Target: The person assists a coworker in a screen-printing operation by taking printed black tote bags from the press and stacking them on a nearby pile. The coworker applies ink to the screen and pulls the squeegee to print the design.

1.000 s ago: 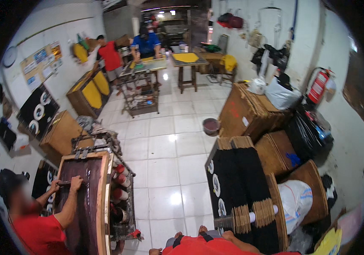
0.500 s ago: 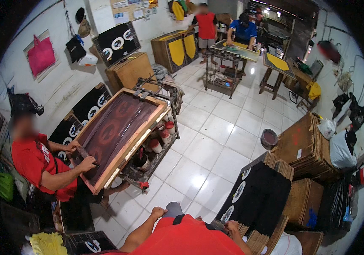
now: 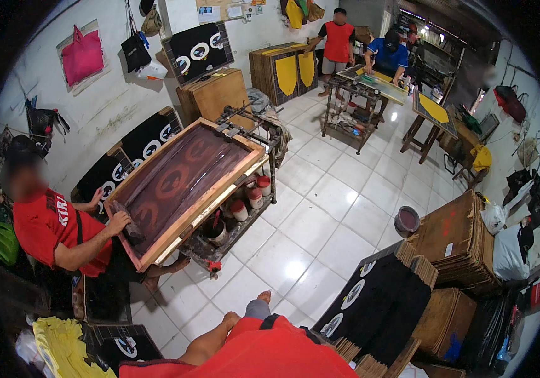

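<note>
My left hand (image 3: 229, 321) rests by my grey shorts (image 3: 257, 310) at the bottom centre, partly hidden by my red shirt (image 3: 251, 353), so its fingers are unclear. My right hand is out of sight behind the shirt. Just to my right lean stacked boards (image 3: 416, 263) covered with black fabric (image 3: 377, 302) bearing round white prints. At left a co-worker (image 3: 62, 233) in a red shirt grips a squeegee (image 3: 128, 230) on a wooden-framed screen (image 3: 182, 183), which lies on a metal rack with pots (image 3: 238, 210).
Yellow fabric (image 3: 59, 343) lies at my lower left, brown board stacks (image 3: 449, 233) at right. A bucket (image 3: 407, 220) stands on the tiled floor (image 3: 308, 227). Farther back, a worker in blue (image 3: 386, 57) bends over a table (image 3: 371, 85) and another in red (image 3: 336, 41) stands beside cabinets (image 3: 282, 69).
My view has swung left. My right hand, visible by the boards half a second ago, is now hidden. The left co-worker's farther hand has come off the squeegee.
</note>
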`<control>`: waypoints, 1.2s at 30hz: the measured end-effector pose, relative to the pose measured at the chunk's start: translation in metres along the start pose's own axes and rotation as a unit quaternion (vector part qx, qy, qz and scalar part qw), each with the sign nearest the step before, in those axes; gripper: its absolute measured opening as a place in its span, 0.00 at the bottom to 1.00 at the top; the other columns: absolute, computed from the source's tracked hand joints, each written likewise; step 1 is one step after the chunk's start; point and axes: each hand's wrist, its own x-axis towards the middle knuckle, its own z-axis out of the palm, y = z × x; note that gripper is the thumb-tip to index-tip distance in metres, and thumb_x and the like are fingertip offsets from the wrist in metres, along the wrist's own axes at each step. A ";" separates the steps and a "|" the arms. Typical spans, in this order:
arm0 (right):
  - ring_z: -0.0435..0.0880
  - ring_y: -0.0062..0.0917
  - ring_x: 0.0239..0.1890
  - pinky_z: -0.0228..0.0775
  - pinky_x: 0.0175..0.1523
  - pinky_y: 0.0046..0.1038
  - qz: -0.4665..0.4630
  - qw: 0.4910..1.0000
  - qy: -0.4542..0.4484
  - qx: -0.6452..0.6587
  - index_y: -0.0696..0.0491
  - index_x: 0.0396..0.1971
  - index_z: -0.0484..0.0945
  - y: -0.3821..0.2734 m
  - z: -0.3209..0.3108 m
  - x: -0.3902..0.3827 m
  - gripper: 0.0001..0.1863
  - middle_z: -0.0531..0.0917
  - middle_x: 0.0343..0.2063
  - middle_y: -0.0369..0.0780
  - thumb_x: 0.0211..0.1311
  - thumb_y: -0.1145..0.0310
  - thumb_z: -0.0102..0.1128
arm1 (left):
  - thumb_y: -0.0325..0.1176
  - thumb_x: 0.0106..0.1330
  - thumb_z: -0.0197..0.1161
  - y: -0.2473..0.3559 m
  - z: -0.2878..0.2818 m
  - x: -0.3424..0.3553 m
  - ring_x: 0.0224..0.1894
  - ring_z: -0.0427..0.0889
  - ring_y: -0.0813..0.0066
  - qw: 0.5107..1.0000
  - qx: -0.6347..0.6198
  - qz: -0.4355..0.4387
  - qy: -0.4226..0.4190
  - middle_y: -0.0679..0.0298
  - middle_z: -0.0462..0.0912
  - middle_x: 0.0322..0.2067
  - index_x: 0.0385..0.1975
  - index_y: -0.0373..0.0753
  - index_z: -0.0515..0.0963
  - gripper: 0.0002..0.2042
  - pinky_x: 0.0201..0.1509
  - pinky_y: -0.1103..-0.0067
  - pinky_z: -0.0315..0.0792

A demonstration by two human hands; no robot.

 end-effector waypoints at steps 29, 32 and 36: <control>0.79 0.31 0.16 0.71 0.21 0.30 -0.019 0.938 0.021 0.347 0.61 0.21 0.77 -0.043 -0.050 0.036 0.05 0.79 0.16 0.44 0.46 0.77 0.52 | 0.54 0.54 0.55 0.028 -0.049 -0.021 0.46 0.76 0.57 0.998 -0.043 -0.017 0.036 0.52 0.78 0.41 0.34 0.36 0.80 0.25 0.50 0.70 0.68; 0.81 0.27 0.24 0.73 0.29 0.26 0.137 0.946 -0.038 0.291 0.59 0.23 0.80 -0.042 -0.052 0.040 0.07 0.81 0.22 0.42 0.47 0.73 0.54 | 0.54 0.54 0.55 0.028 -0.051 -0.024 0.46 0.76 0.57 0.997 -0.069 -0.032 0.031 0.51 0.78 0.41 0.33 0.36 0.80 0.24 0.49 0.70 0.69; 0.78 0.30 0.16 0.70 0.19 0.29 0.328 0.801 0.022 0.501 0.62 0.21 0.78 -0.056 -0.058 0.036 0.07 0.78 0.16 0.44 0.51 0.76 0.51 | 0.54 0.53 0.56 0.034 -0.056 -0.029 0.45 0.77 0.56 0.998 -0.037 -0.015 0.044 0.51 0.79 0.39 0.32 0.36 0.80 0.24 0.48 0.70 0.69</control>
